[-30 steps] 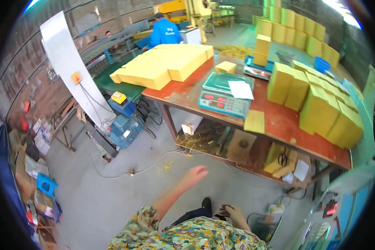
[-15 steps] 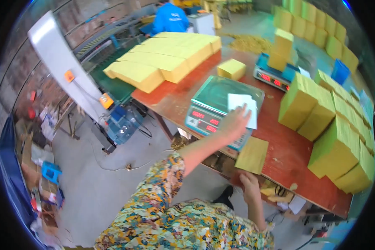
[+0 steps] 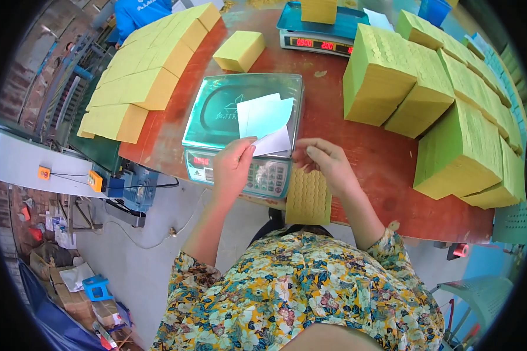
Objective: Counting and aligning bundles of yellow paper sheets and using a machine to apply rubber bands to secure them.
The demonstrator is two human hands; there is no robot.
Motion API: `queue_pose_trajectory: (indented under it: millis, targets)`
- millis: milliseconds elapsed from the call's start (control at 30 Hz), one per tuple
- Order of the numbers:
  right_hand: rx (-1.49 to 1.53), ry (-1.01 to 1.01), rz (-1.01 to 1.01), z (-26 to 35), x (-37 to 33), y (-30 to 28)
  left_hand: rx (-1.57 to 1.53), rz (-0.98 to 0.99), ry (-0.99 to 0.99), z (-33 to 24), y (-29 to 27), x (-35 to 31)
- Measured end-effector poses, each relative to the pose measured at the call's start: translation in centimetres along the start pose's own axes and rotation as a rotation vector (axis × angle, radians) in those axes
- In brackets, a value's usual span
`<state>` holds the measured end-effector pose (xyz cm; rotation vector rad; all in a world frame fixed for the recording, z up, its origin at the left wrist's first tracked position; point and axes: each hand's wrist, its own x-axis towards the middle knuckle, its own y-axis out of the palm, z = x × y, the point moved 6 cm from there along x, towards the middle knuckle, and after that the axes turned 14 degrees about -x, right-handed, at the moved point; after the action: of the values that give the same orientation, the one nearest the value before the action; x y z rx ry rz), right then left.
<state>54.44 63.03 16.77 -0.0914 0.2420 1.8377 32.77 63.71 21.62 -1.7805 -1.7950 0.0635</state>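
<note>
White paper sheets [image 3: 263,120] lie over the glossy tray of a digital scale [image 3: 211,117], one with its lower corner folded up. My left hand [image 3: 234,165] pinches that lower edge between thumb and fingers, above the scale's keypad. Just right of the paper, my right hand [image 3: 329,164] hovers with loosely bent fingers apart and nothing visible in them. Below it, a yellow paper stack [image 3: 308,199] with a wavy embossed pattern lies at the table's near edge, its far end partly behind the right hand.
Yellow paper blocks [image 3: 430,76] stand in rows on the right of the red table [image 3: 369,175]. More yellow blocks [image 3: 158,58] line the left side. A single block [image 3: 240,51] sits behind the scale. A second scale [image 3: 319,41] bears another block. A person in blue [image 3: 137,17] is beyond.
My left hand has gone from reaching flat over the sheets to pinching their near edge, now folded up. My right hand has moved up from the yellow stack toward the sheets. The view has shifted.
</note>
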Motion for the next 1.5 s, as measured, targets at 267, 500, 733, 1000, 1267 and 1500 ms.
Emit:
queue_pose_trajectory:
  millis: [267,500,733,1000,1267,1500]
  targets:
    - [-0.282,-0.179,-0.181,3.1,4.3,3.8,-0.367,0.264,-0.302,1.8,-0.3,2.3]
    - [-0.451,-0.435,-0.354,4.6,5.0,5.7,-0.887,0.355,-0.681,4.2,1.8,4.9]
    - [-0.353,-0.31,-0.354,3.4,5.1,5.6,-0.916,0.414,-0.723,4.9,2.0,5.5]
    - [-0.296,-0.225,-0.364,2.7,5.2,5.3,-0.97,0.265,-0.701,4.8,1.9,5.1]
    - [-0.315,-0.17,-0.352,3.0,5.0,5.8,-0.997,0.075,-0.6,5.8,2.1,4.5]
    - [-0.409,-0.312,-0.389,2.8,5.0,5.8,-0.967,0.029,-0.468,4.2,2.1,4.8]
